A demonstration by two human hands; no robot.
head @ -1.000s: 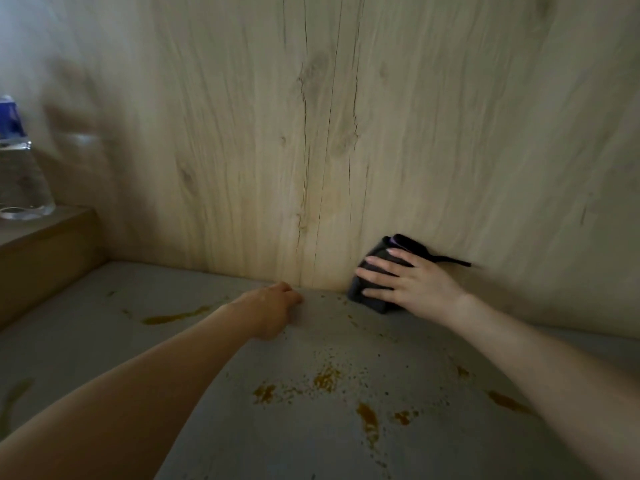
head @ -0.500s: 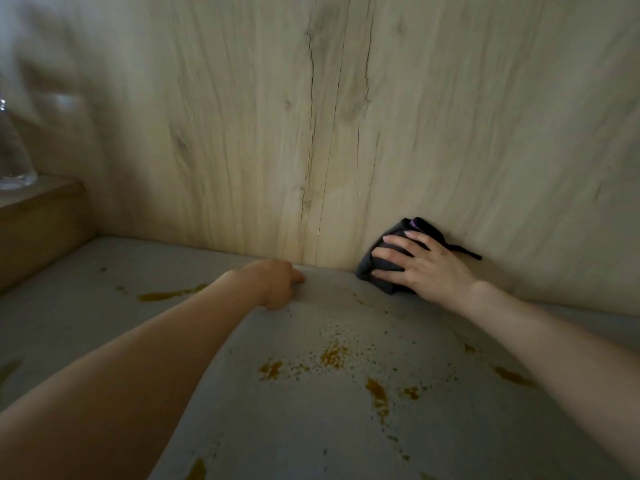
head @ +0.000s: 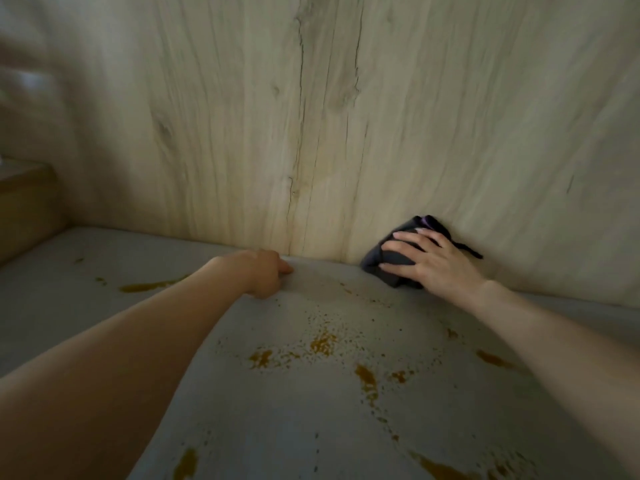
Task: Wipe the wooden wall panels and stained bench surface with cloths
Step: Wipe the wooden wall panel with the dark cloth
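The right hand [head: 438, 263] presses a dark cloth [head: 398, 259] flat-fingered against the wooden wall panel [head: 346, 116], low down where it meets the grey surface [head: 311, 410]. The left hand [head: 263, 273], fingers curled and holding nothing, rests on the surface among orange-brown stains [head: 323, 342]

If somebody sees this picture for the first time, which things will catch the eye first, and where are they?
First the orange-brown stains spattered across the grey bench in the foreground. Next the dark cloth, which the right hand presses with spread fingers against the foot of the wooden wall. The left hand rests curled on the bench near the wall.
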